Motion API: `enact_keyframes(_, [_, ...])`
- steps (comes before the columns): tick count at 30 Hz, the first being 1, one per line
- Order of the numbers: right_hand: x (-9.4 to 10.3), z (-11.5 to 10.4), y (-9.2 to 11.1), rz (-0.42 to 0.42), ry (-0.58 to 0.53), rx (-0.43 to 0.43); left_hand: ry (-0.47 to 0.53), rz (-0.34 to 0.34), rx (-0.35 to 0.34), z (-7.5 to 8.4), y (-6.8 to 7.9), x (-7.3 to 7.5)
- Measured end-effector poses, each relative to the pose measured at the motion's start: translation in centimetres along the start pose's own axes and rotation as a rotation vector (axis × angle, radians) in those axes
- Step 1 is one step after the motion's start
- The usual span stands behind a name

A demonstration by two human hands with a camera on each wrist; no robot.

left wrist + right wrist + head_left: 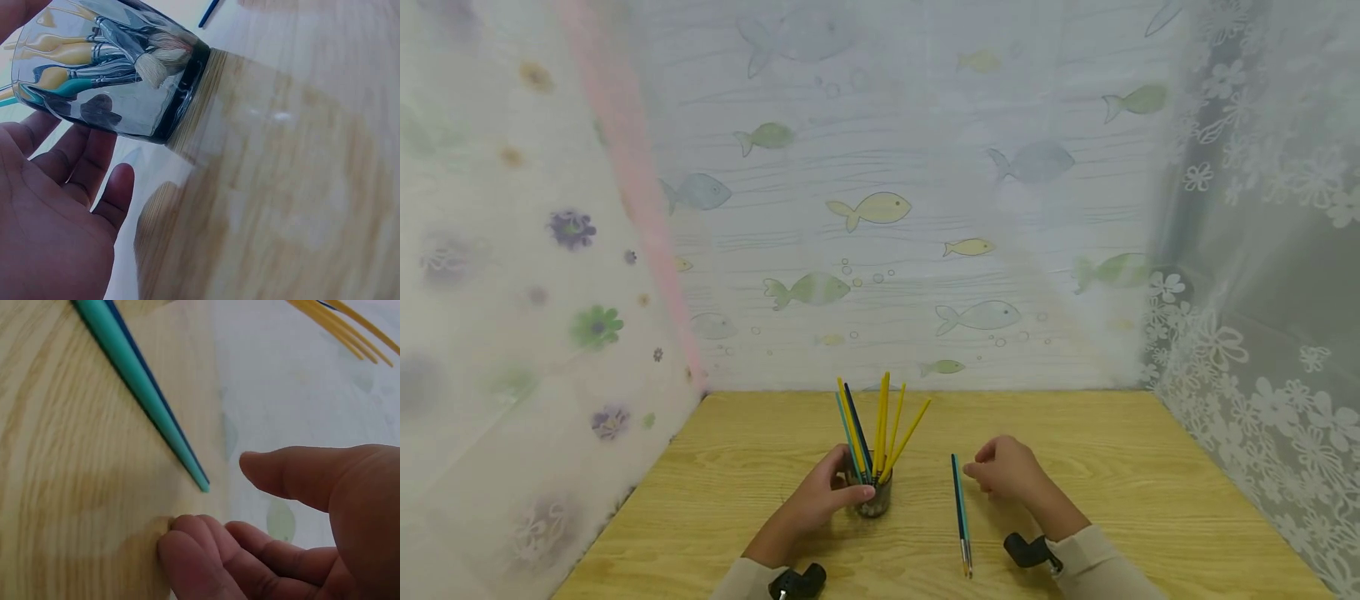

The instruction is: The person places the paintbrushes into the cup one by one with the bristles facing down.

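Note:
A clear glass (874,505) stands on the table, holding several paintbrushes (882,421) with yellow, teal and dark blue handles, bristles down. My left hand (820,493) grips the glass from its left side, thumb at the front. The left wrist view shows the bristles (153,69) through the glass wall. To the right, a dark blue paintbrush (957,500) and a teal paintbrush (134,375) lie side by side on the table, bristles toward me. My right hand (1011,477) is just right of their handle ends, thumb and fingers apart, nothing between them.
The wooden table (1097,450) spreads around both hands. Behind it hangs a curtain (880,250) printed with fish, and flowered curtains close off the left and right sides. Black wrist mounts (1026,550) sit at both sleeves.

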State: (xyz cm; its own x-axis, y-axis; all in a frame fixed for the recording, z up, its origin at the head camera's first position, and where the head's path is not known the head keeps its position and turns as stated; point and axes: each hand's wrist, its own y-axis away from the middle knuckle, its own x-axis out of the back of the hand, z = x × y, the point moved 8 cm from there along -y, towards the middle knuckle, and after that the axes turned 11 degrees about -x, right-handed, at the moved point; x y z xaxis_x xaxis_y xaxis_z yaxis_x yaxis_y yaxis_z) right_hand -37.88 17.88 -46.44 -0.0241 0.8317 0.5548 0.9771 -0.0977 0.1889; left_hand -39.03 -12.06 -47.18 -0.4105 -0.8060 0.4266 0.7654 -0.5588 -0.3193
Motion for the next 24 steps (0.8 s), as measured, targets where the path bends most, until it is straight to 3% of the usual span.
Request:
enact_keyframes(11, [-1.7,-0.4,0.4,-0.014,0.092,0.070,0.007,-0.004,0.002,0.3,0.0,-0.1])
enact_keyframes(24, [-2.4,-1.0,1.0,-0.004,0.087,0.088,0.011,-0.014,0.003,0.1,0.0,-0.1])
